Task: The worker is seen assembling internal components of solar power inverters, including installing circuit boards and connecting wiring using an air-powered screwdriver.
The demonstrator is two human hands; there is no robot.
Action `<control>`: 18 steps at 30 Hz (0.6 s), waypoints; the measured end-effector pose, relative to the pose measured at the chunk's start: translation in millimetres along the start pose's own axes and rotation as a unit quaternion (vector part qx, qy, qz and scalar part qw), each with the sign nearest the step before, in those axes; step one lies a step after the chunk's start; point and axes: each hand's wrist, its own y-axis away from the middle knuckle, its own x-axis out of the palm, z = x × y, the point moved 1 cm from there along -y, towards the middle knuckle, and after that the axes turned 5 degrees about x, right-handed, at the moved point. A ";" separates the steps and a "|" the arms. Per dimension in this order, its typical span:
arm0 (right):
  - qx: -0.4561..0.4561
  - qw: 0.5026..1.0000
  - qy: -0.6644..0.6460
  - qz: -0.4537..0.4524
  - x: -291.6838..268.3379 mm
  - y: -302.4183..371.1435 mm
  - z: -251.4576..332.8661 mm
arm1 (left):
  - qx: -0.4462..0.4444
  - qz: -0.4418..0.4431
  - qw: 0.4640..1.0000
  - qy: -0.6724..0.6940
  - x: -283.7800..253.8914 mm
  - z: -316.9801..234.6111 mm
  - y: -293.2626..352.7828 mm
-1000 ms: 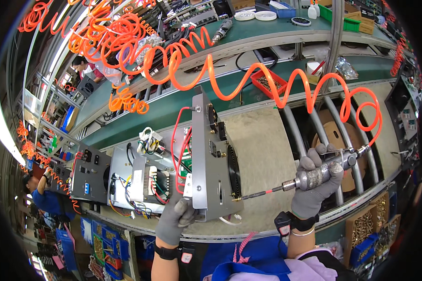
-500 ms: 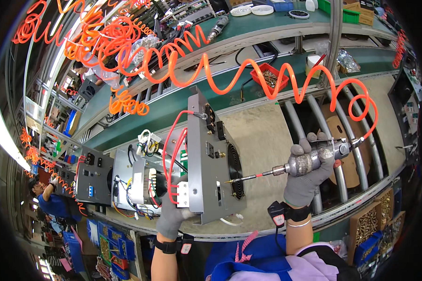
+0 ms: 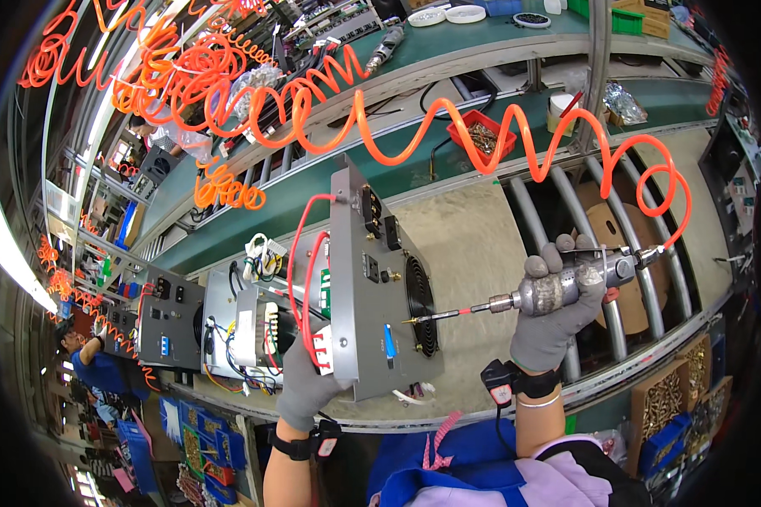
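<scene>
My right hand (image 3: 558, 308), in a grey glove, is wrapped round a silver air screwdriver (image 3: 539, 296). Its long bit (image 3: 457, 313) points left, and a small brass-coloured screw seems to sit at its tip, close to the front of an upright dark grey panel (image 3: 365, 321). Behind that panel, my gloved left hand (image 3: 309, 384) grips a white switch block (image 3: 324, 349) with red wires (image 3: 300, 262) running up from it. A blue part (image 3: 389, 340) shows in the panel's slot. Some of my left fingers are hidden behind the block.
An orange coiled hose (image 3: 524, 127) arches above the work. Metal rollers (image 3: 566, 203) lie to the right, and a red bin of screws (image 3: 482, 138) stands behind. An open chassis with wiring (image 3: 228, 321) is at left, and a co-worker (image 3: 101, 367) stands farther left.
The blue part now shows in the panel's slot, which looked pale before. My left hand has shifted slightly left, and the panel has turned a little. The screwdriver is nearly where it was.
</scene>
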 end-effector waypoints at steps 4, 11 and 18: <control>-0.011 1.000 -0.008 -0.007 1.5 3.9 5.0 | 0.018 -0.003 0.999 -0.029 -1.1 -6.7 4.4; -0.015 1.000 0.008 -0.024 10.7 9.3 0.4 | 0.038 0.116 0.987 -0.103 -14.4 -25.1 -6.6; -0.027 0.997 0.049 -0.049 20.2 12.8 -8.1 | 0.022 0.151 0.981 -0.117 -14.4 -37.8 -14.7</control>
